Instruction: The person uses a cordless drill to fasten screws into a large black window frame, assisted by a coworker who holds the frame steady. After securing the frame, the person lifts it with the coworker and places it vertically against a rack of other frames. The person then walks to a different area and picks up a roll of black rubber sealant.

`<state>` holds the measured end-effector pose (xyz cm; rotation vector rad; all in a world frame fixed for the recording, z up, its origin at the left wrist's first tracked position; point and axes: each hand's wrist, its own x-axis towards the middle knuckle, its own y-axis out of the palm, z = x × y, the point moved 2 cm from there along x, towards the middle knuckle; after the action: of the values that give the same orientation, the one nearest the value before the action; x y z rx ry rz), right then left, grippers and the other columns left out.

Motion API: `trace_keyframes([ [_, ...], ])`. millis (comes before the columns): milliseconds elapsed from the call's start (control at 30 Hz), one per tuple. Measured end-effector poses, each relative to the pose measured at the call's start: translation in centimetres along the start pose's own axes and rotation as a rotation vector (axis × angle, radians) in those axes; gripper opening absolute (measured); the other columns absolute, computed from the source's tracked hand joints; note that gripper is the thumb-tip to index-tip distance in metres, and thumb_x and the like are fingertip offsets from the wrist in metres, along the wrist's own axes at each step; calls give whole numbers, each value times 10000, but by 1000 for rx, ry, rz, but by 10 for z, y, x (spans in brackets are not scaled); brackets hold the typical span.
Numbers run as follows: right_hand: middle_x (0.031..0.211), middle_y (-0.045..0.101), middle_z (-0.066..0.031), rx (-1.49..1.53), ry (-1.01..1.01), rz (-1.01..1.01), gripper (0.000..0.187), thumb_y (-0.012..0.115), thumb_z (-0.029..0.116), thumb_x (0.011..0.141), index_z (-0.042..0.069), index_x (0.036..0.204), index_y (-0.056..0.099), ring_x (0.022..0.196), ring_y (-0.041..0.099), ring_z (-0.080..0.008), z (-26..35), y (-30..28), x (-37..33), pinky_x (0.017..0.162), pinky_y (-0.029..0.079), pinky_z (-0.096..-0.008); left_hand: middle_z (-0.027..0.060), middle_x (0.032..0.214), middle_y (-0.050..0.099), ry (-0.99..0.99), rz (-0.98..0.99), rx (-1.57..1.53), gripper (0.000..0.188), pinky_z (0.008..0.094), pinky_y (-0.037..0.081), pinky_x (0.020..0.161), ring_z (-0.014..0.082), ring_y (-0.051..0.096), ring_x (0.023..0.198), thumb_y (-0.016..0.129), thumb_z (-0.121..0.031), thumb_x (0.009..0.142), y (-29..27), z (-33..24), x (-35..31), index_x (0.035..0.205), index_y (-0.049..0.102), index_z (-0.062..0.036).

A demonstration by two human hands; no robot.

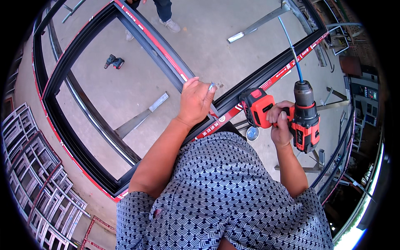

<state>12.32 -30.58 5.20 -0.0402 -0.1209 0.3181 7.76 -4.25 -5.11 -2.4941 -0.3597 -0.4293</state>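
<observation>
My right hand [281, 123] is wrapped round the handle of a red and black cordless drill [306, 118]. A long, thin blue bit [293, 54] stands out of its chuck and points away from me, over the near rail of a black window frame [246, 81]. Red and white protective film runs along that frame. My left hand [196, 102] rests at the joint where the frame's middle bar [160, 50] meets the near rail. Its fingers are closed, and a small shiny bluish piece [211, 86] shows at the fingertips, too small to name.
Beneath the frame are metal supports [143, 114]. A second cordless drill [113, 61] lies on the floor. A round bowl of small bluish pieces [252, 133] is below the drill's battery. Another person's legs [163, 10] stand beyond the frame. Stacked frames [37, 179] fill the left.
</observation>
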Motion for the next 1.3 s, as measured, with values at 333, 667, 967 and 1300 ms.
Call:
trace_keyframes([
  [333, 706, 461, -23, 35, -46, -16, 241, 596, 212, 1013, 20, 1131, 510, 634, 467, -140, -1, 2, -1, 611, 444, -322, 43, 825, 687, -642, -299, -549, 322, 282, 515, 761, 94, 620, 791, 514, -285, 1112, -50, 25, -39, 1063, 666, -4],
  [667, 718, 464, -28, 34, -28, 13, 275, 618, 227, 1015, 17, 1142, 493, 644, 468, -142, 2, 2, 1, 626, 457, -328, 35, 859, 683, -820, -91, -576, 334, 290, 505, 830, 111, 618, 864, 526, -294, 1108, -45, 43, -82, 1039, 673, -2],
  [967, 705, 460, -29, -5, -49, -16, 257, 593, 217, 998, 15, 1136, 513, 624, 459, -149, 3, 2, 1, 617, 438, -331, 67, 871, 695, -940, 330, -354, 370, 312, 511, 791, 136, 626, 826, 526, -309, 1101, -30, 36, -84, 1002, 672, 16],
  [1300, 698, 480, -33, 20, -37, -11, 283, 618, 222, 1002, -18, 1124, 528, 630, 472, -139, 0, 0, 3, 630, 472, -341, 32, 834, 657, -907, 371, -430, 382, 294, 496, 781, 106, 581, 816, 554, -313, 1093, -15, 41, -95, 980, 672, 32],
])
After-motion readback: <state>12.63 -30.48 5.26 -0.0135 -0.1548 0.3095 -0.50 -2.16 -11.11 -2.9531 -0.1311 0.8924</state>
